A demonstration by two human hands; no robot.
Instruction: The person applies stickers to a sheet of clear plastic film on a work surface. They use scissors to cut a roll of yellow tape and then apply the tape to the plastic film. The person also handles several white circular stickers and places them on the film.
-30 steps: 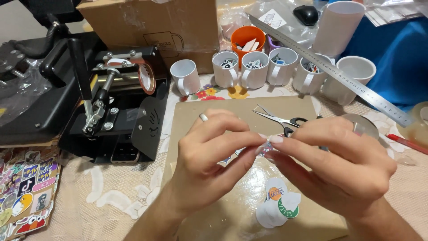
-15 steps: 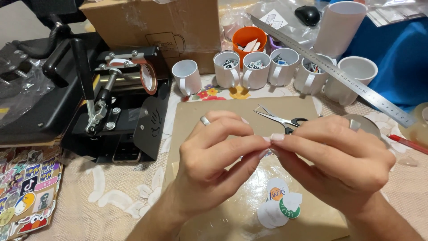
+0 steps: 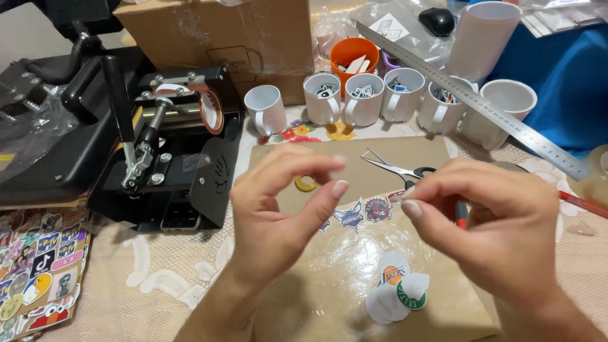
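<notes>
Brown cardboard box (image 3: 215,44) is seen at top centre; round stickers (image 3: 396,294) are piled bottom centre; a multicoloured sticker sheet (image 3: 38,272) is laid bottom-left.

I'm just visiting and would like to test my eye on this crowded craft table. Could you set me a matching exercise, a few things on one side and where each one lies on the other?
Things:
1. scissors
2. metal ruler
3. orange cup
4. sticker sheet

Places:
A. at the bottom left corner of the table
B. behind the row of white mugs
C. on the brown board, just beyond the fingertips
D. lying slantwise across the mugs at the right

Right pairs: 1-C, 2-D, 3-B, 4-A
</notes>
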